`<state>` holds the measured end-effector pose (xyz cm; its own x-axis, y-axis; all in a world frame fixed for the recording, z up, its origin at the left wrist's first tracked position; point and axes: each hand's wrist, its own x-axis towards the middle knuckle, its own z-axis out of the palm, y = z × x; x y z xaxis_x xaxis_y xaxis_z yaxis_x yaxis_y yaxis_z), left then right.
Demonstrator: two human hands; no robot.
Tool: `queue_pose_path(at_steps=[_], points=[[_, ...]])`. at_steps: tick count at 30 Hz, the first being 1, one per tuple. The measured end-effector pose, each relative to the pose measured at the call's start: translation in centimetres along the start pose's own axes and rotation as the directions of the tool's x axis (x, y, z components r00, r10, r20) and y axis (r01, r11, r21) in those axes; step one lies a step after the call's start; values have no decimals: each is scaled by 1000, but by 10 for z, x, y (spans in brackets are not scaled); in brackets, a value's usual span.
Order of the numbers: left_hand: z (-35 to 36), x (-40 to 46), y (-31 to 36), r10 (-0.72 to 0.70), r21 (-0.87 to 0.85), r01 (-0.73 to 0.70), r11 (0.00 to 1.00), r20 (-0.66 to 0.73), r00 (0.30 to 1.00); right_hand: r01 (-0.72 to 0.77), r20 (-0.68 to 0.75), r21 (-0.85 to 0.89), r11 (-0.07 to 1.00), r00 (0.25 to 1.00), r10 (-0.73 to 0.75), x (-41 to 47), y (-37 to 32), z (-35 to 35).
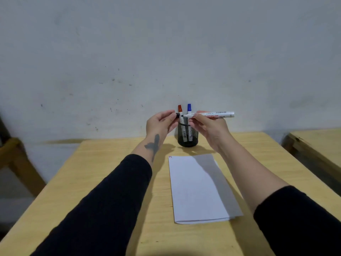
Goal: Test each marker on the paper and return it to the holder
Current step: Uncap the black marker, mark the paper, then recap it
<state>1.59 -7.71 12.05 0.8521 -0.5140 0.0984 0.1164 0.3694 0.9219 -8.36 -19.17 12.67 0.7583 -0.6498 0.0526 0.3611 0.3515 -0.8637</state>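
Scuffed pale wall [166, 43] (dark specks across it), light wooden table [103, 182], second table [317, 145] right, wooden frame [16, 159] left.

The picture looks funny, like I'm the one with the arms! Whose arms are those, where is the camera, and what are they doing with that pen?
There is no machine here, only a person. The camera sits on the person's head and looks forward and down, so the arms reach out from the bottom as if they were yours.

The right hand holds a white marker sideways, its dark tip bare. The left hand pinches a small black cap just beside that tip, so the marker is uncapped.

Behind the hands stands a black mesh holder with two more markers in it, one with a red cap and one with a blue cap.

On the wooden table lies a sheet of white paper, with a few tiny marks at its far left corner.
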Motion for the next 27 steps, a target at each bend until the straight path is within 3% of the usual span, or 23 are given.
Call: queue_pose_path(at_steps=[5,13,20,22,24,26,27], points=[[2,-10,3,-12,-10,12,1000,69,998,-8,46,2,1000,999,7,-8,-5,6],[-1,-16,8,46,232,-83,969,161,986,-58,116,-37,998,991,62,-14,-5,-2],[-3,-18,-1,55,376,-90,922,103,993,-106,77,-86,991,991,112,-11,5,-2],[-3,-16,0,82,400,-105,911,72,994,-137,51,-237,962,987,153,-12,6,-2],[-3,-12,6,124,417,-128,900,36,992,-92,-16,-597,797,995,102,-13,2,1],[0,-6,13,167,460,-153,875,10,986,102,31,-898,428,985,-169,-13,-4,5],[1,-4,16,189,483,-168,859,5,982,206,122,-952,227,933,-338,-13,-7,8]])
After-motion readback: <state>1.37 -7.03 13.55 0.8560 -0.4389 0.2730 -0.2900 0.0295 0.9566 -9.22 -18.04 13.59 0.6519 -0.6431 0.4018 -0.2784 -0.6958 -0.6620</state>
